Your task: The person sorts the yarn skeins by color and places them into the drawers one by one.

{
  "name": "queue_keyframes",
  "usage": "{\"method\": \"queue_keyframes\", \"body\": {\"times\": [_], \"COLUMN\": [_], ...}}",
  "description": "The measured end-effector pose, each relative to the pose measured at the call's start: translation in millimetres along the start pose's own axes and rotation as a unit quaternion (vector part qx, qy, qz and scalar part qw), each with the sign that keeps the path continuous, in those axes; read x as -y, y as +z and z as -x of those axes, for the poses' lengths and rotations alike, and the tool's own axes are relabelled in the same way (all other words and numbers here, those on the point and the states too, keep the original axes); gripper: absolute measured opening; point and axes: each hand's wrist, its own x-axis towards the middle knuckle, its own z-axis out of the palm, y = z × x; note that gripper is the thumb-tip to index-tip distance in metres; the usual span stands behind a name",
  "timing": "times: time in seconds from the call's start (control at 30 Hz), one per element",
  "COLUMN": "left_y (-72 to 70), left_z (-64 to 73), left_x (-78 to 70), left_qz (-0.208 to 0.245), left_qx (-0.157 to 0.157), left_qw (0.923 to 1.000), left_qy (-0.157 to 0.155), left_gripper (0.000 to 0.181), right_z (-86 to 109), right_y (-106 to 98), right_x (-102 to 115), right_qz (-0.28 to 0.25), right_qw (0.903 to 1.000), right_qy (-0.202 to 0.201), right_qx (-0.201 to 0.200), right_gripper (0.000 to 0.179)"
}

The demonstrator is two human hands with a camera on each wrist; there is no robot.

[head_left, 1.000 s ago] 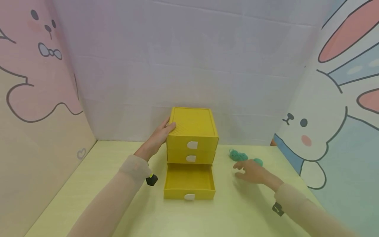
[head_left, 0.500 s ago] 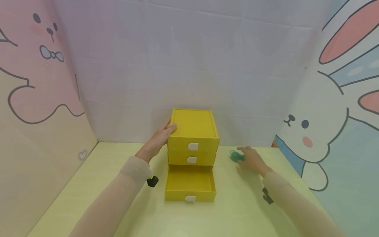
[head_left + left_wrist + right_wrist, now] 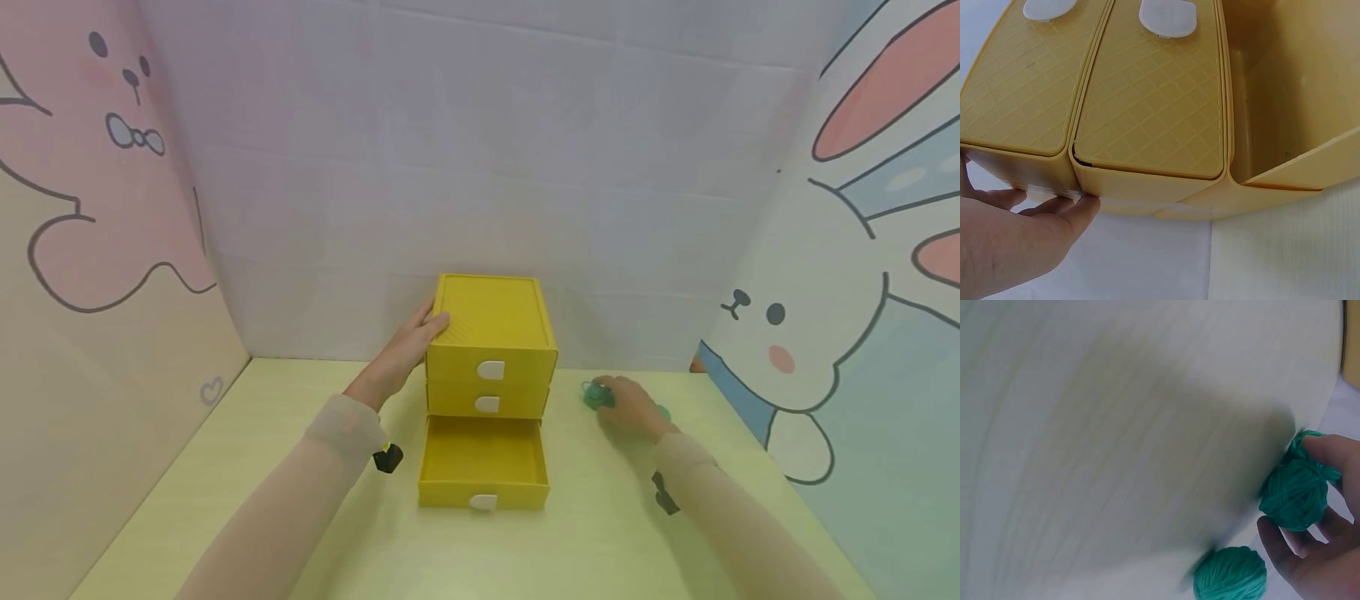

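Note:
A yellow drawer unit (image 3: pixel 493 312) stands on the table with its bottom drawer (image 3: pixel 483 454) pulled out and nothing visible inside. My left hand (image 3: pixel 397 354) lies against the unit's left side, thumb over the top edge; in the left wrist view its fingertips (image 3: pixel 1088 205) touch the side wall. To the right of the unit, my right hand (image 3: pixel 632 406) holds a green ball of yarn (image 3: pixel 1297 494) between thumb and fingers, low at the table. A second green ball of yarn (image 3: pixel 1230 575) lies beside that hand, mostly covered by it in the head view.
The two upper drawers (image 3: pixel 487 398) are closed and carry white pull tabs. A pale fabric wall (image 3: pixel 337 208) rises behind the table (image 3: pixel 300 400). Side panels show a pink animal and a white rabbit (image 3: pixel 795 333).
My right hand has moved forward and slightly left over the yarn, and its fingers have closed round one ball. The left hand stays at the drawer unit.

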Motion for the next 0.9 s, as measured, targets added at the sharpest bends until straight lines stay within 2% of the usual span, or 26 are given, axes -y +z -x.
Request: {"method": "queue_keyframes", "body": {"times": [0.4, 0.67, 0.9], "left_y": [-0.2, 0.6, 0.2], "left_z": [-3.3, -2.4, -1.9], "left_x": [1.1, -0.4, -0.3], "left_qz": [0.003, -0.003, -0.001], "left_qx": [0.007, 0.006, 0.001], "left_qw": [1.0000, 1.0000, 1.0000], "left_qy": [0.005, 0.001, -0.003], "left_gripper": [0.071, 0.072, 0.072], "right_z": [-3.4, 7.5, 24.8], "right_y": [7, -1, -14], "right_x": [7, 22, 52], "right_qz": [0.002, -0.021, -0.056], "right_qw": [1.0000, 0.9982, 0.9949], "right_qy": [0.000, -0.055, -0.083], "right_qx": [-0.001, -0.005, 0.010], "right_gripper": [0.046, 0.044, 0.042]}}
